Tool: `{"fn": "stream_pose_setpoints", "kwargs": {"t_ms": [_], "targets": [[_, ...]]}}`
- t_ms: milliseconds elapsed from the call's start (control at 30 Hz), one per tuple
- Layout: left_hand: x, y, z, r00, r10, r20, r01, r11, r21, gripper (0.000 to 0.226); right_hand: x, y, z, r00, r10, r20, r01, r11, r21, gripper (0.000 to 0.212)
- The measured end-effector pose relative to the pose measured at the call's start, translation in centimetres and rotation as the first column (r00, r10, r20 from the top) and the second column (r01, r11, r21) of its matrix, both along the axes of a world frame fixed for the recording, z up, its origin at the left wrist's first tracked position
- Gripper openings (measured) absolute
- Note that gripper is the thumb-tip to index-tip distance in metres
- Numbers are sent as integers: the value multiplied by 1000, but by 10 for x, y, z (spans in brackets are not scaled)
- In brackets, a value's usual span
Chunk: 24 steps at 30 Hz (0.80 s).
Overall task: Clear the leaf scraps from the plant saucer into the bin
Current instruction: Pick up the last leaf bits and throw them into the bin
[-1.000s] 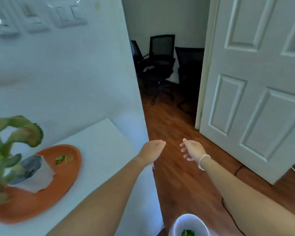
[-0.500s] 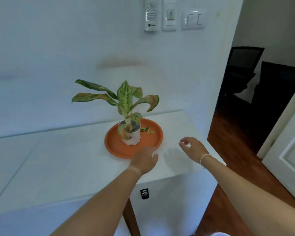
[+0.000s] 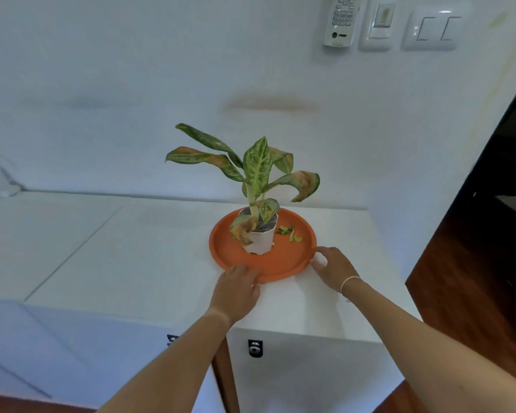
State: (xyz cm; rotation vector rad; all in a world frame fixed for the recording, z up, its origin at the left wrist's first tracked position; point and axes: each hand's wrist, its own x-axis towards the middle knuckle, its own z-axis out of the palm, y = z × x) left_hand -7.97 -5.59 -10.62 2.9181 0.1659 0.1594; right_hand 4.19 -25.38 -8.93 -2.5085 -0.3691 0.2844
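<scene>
Person turning back from bin, both hands now reaching saucer (image 3: 221, 251) on desk (image 3: 131, 248). Left hand (image 3: 237, 286) fingers resting on near rim, right hand (image 3: 332, 268) fingers curling around right edge, not gripping yet. Leaf scraps (image 3: 289, 233) sitting beside pot (image 3: 259, 242), more clearing coming.

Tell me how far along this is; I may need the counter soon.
Nothing looks done: the scraps lie on the saucer beside the pot. In hand: the left hand and right hand are at the saucer's near rim. Left: getting the scraps into the bin, which is out of view.

Bare forearms; thin white bracelet (image 3: 349, 281), right wrist
</scene>
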Motion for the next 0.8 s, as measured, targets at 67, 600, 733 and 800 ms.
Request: {"fn": "stream_pose_setpoints", "kwargs": {"t_ms": [67, 600, 733, 800], "targets": [[1, -4, -3, 998, 17, 56, -13, 998, -59, 40, 10, 2, -1, 980, -162, -112, 178, 972, 152, 46], [5, 40, -13, 977, 191, 91, -152, 934, -323, 30, -8, 59, -12, 638, -180, -748, 737, 424, 526, 11], [2, 54, -9, 940, 334, 76, -271, 861, -430, 40, -35, 79, -13, 616, -151, -773, 773, 303, 557, 11], [2, 58, -4, 901, 434, 23, -342, 740, -580, 47, -49, 90, -12, 598, -121, -792, 792, 241, 561, 10]]}}
